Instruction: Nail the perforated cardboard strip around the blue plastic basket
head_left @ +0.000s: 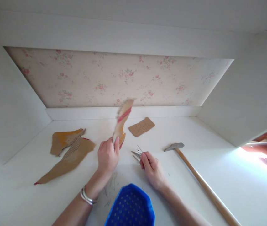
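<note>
While the left hand, beyond the basket, pinches cardboard, likely light, bendy, best held by one end, the right hand clasps nails, presumably stiff, slippery.

I see the upper end of the cardboard strip smeared by blur, and the left hand covers its lower end. I can't tell whether the yellow flap beside it is joined on. My right hand hides the back ends of some thin metal pieces, so I can't count them. The bottom edge cuts off the blue basket, the hammer's handle and both forearms. Dark specks on the tabletop are too small to identify; glare blurs something reddish, cropped at right.
</note>
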Available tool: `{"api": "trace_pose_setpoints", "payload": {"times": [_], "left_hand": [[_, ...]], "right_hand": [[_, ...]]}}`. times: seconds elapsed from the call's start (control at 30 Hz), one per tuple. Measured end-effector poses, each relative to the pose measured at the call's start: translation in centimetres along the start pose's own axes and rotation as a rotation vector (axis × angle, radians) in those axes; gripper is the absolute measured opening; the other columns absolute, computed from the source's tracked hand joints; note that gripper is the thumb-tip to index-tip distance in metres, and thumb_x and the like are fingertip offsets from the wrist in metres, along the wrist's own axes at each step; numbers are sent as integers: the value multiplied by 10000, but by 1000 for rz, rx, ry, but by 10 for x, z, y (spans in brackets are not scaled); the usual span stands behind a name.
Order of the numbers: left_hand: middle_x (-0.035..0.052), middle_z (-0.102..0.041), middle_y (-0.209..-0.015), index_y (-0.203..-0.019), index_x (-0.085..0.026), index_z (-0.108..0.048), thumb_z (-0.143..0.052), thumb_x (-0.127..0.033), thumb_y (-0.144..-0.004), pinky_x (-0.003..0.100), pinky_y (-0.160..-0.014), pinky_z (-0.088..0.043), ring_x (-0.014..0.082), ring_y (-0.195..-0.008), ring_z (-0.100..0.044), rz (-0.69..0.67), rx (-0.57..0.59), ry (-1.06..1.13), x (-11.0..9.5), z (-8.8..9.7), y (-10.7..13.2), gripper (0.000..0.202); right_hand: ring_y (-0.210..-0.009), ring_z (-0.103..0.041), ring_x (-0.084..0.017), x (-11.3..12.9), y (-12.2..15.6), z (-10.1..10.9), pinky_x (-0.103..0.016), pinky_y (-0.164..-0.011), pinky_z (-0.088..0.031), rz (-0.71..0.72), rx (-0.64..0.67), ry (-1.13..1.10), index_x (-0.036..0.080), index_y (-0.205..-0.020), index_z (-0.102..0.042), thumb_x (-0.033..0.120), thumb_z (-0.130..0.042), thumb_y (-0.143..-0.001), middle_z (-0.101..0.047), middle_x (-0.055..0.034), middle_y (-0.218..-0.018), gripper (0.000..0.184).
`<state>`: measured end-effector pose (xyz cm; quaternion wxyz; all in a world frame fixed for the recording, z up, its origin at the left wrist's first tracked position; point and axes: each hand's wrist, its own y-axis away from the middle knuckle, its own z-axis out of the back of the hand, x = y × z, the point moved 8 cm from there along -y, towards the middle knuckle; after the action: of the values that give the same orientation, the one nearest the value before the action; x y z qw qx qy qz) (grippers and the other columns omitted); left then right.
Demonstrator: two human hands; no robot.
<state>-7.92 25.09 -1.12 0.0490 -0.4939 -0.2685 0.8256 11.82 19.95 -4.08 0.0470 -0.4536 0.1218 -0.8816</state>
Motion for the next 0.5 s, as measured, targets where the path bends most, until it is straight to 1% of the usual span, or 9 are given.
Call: {"api": "trace_pose_setpoints", "payload": {"times": [0.03, 0.07, 0.13, 0.2, 0.27, 0.33, 0.43, 0.5], "left_hand": [[85, -621, -705, -766, -221, -608, -606, -386, -864, 352, -791, -401, 284, -800, -612, 67, -54, -25, 5, 6, -4, 192], [84, -632, -730, -778, -221, -597, -590, -406, -873, 340, -767, -401, 286, -819, -615, 142, -83, -26, 12, 9, -7, 208], [82, -657, -780, -803, -220, -593, -567, -447, -883, 328, -751, -402, 287, -855, -621, 277, -82, 17, 25, 9, -7, 242], [72, -669, -780, -803, -213, -601, -568, -480, -877, 326, -750, -413, 283, -855, -628, 363, -53, 73, 37, 3, -5, 279], [59, -681, -778, -834, -204, -620, -570, -491, -871, 324, -751, -431, 273, -844, -641, 397, -27, 116, 49, -3, -2, 293], [51, -699, -819, -906, -197, -634, -556, -490, -876, 321, -758, -451, 261, -858, -654, 429, -13, 166, 60, -9, -1, 304], [57, -712, -873, -975, -185, -638, -532, -500, -882, 324, -762, -474, 252, -871, -667, 470, -15, 232, 73, -13, 0, 344], [65, -719, -899, -989, -180, -641, -535, -506, -878, 326, -766, -487, 249, -879, -674, 486, -15, 279, 77, -13, 1, 361]], "right_hand": [[-535, -543, -143, -2, 0, 2, -231, -549, -412, -8, -20, 32, 247, -685, -460, 421, -280, -1026, -538, 32, -573, 423], [-549, -552, -153, -6, -1, 4, -239, -556, -406, -17, -43, 70, 250, -710, -471, 430, -282, -1024, -545, 27, -587, 408], [-585, -570, -178, -13, -4, 9, -259, -572, -386, -36, -80, 161, 254, -778, -507, 442, -304, -1017, -578, 9, -631, 365], [-617, -584, -200, -21, -7, 12, -275, -578, -355, -50, -93, 260, 257, -836, -543, 436, -325, -1012, -619, -14, -687, 333], [-624, -590, -205, -26, -10, 13, -280, -565, -317, -58, -81, 351, 256, -847, -571, 413, -343, -1010, -653, -31, -736, 321], [-627, -595, -193, -28, -12, 12, -276, -553, -291, -51, -54, 422, 252, -827, -591, 382, -366, -1009, -670, -31, -767, 317], [-672, -610, -175, -26, -12, 8, -266, -562, -296, -22, -22, 493, 246, -814, -621, 341, -394, -1006, -671, -19, -805, 312], [-698, -616, -171, -25, -11, 6, -263, -576, -314, -8, -13, 526, 243, -819, -643, 325, -402, -1005, -660, -18, -813, 315]]}}
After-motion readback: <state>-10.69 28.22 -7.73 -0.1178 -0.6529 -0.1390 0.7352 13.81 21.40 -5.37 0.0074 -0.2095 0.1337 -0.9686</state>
